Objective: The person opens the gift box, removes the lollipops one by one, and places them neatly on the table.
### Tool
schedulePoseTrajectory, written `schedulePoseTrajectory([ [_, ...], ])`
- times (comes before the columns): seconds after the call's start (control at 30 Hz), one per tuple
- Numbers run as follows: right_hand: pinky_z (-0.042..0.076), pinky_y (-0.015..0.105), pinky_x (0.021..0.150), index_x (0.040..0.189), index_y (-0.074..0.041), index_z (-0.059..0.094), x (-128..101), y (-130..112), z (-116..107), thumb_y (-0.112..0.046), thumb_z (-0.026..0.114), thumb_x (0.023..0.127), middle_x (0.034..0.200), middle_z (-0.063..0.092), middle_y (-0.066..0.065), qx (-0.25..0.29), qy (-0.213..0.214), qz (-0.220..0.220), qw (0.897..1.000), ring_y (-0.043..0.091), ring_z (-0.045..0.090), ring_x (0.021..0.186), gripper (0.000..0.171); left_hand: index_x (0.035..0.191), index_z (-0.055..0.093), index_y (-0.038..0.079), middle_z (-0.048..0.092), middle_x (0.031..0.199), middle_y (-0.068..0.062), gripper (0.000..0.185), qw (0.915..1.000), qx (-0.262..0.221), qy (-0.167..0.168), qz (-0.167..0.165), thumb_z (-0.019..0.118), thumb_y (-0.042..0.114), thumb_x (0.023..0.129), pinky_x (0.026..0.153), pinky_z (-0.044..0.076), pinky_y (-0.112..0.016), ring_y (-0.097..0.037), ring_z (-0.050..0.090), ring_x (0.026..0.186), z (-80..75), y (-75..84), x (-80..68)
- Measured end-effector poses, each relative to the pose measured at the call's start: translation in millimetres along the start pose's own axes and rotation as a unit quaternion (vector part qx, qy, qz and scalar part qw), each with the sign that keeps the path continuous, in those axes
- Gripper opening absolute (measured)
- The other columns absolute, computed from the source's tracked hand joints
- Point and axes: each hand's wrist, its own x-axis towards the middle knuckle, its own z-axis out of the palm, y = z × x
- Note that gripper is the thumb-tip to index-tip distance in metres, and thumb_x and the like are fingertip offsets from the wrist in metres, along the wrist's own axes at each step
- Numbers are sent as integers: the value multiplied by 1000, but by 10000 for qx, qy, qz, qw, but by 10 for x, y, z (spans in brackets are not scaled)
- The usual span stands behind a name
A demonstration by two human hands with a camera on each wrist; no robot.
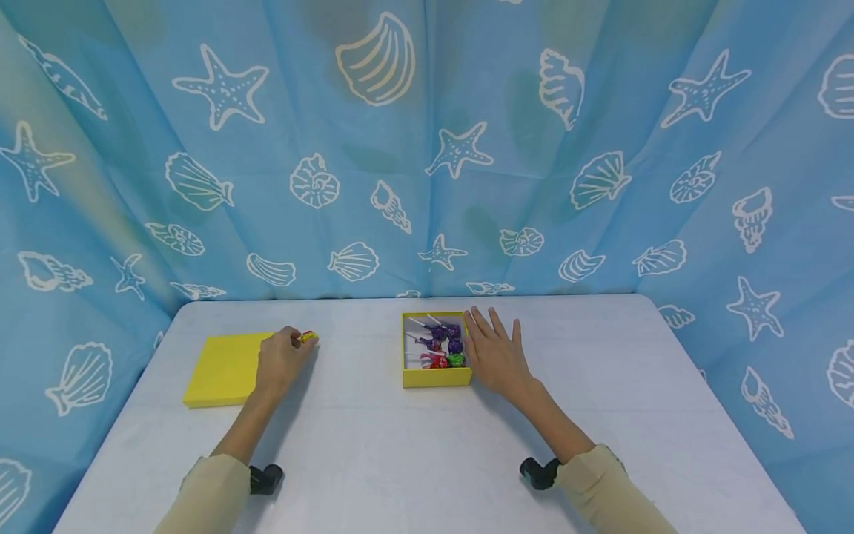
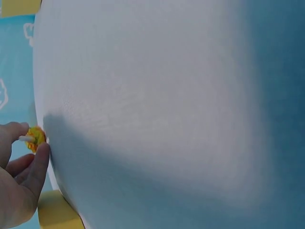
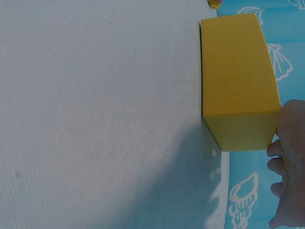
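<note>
Between thumb and fingers, my left hand point(image 1: 279, 363) pinches a lollipop point(image 1: 308, 337) in a yellow wrapper with some red. The left wrist view shows the lollipop's white stick and round yellow-orange head point(image 2: 36, 139). An open yellow box point(image 1: 436, 378) stands near the table's middle, holding several lollipops point(image 1: 437, 339) in purple, red and green wrappers. My right hand point(image 1: 499, 356), fingers stretched out, rests against the box's right side. In the right wrist view, the box's outer walls point(image 3: 238, 67) show beside the right hand point(image 3: 291, 162); its contents are hidden there.
A flat yellow lid point(image 1: 223, 371) lies on the left of the white table point(image 1: 400, 460), partly behind the left hand. Behind the table hangs a blue curtain point(image 1: 427, 148) printed with shells and starfish. Black wrist cameras point(image 1: 267, 480) are worn at both sleeves.
</note>
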Motion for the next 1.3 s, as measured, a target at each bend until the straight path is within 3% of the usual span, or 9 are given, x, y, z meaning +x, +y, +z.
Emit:
schedulePoseTrajectory([
  [0.33, 9, 71, 112, 157, -10, 32, 3, 4, 6, -32, 34, 108, 161, 27, 9, 24, 63, -41, 10000, 37, 19, 148, 53, 113, 63, -13, 67, 98, -26, 35, 9997, -165, 164, 29, 68, 17, 95, 76, 57, -44, -34, 63, 83, -86, 58, -11],
  [0.6, 5, 70, 112, 157, -10, 31, 4, -4, -12, -32, 35, 108, 162, 26, 9, 94, -18, 16, 10000, 36, 14, 149, 54, 109, 67, -10, 70, 94, -22, 28, 9944, -685, 453, 670, 69, 14, 95, 77, 57, -44, -33, 66, 85, -103, 295, -35],
  [0.87, 8, 70, 112, 157, -9, 30, 1, -5, -9, -31, 34, 108, 162, 26, 10, -26, -26, -36, 10000, 37, 17, 149, 54, 105, 70, -4, 72, 93, -14, 19, 9831, -1280, -116, 1300, 72, 11, 92, 79, 57, -42, -29, 70, 87, 42, 707, -127],
  [1.07, 10, 70, 112, 158, -10, 29, 3, -1, 2, -33, 35, 108, 162, 26, 9, -90, -55, 5, 9999, 36, 15, 149, 55, 108, 72, -1, 73, 97, -9, 18, 9747, -1632, -698, 1361, 72, 9, 92, 80, 58, -38, -24, 70, 90, 214, 1025, -191],
  [1.3, 8, 70, 112, 157, -10, 30, -8, -2, -17, -33, 35, 108, 161, 27, 10, -78, -35, -21, 10000, 37, 18, 148, 55, 109, 74, 1, 74, 99, -6, 17, 9479, -1986, -1430, 2038, 71, 8, 93, 80, 58, -31, -21, 70, 91, 444, 1273, -196],
])
